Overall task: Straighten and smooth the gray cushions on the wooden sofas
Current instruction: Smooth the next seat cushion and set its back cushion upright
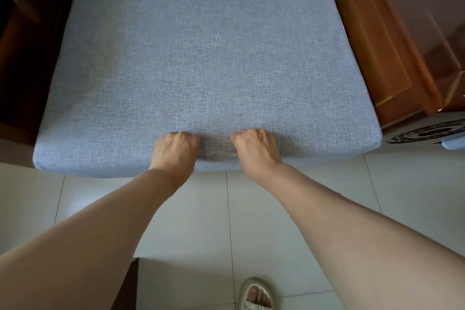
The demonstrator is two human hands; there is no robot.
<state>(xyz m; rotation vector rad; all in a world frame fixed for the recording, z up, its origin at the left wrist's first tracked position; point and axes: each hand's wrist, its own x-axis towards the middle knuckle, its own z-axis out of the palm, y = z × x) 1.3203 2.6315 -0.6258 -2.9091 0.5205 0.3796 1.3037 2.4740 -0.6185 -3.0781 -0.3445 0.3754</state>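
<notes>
A large rectangular gray woven-fabric cushion is seen from above, filling the upper part of the view and lying flat on a wooden sofa, whose glossy reddish-brown frame is visible along the cushion's right side. The cushion's near edge is gripped by both bare hands, set close together near its middle. The left hand is curled over the front edge, its fingers closed on the fabric; the right hand is curled the same way just beside it. A small fold of fabric is bunched between the two hands. Below the cushion, pale glossy floor tiles are seen, and a foot in a cream open-toed slipper is placed at the bottom edge.
</notes>
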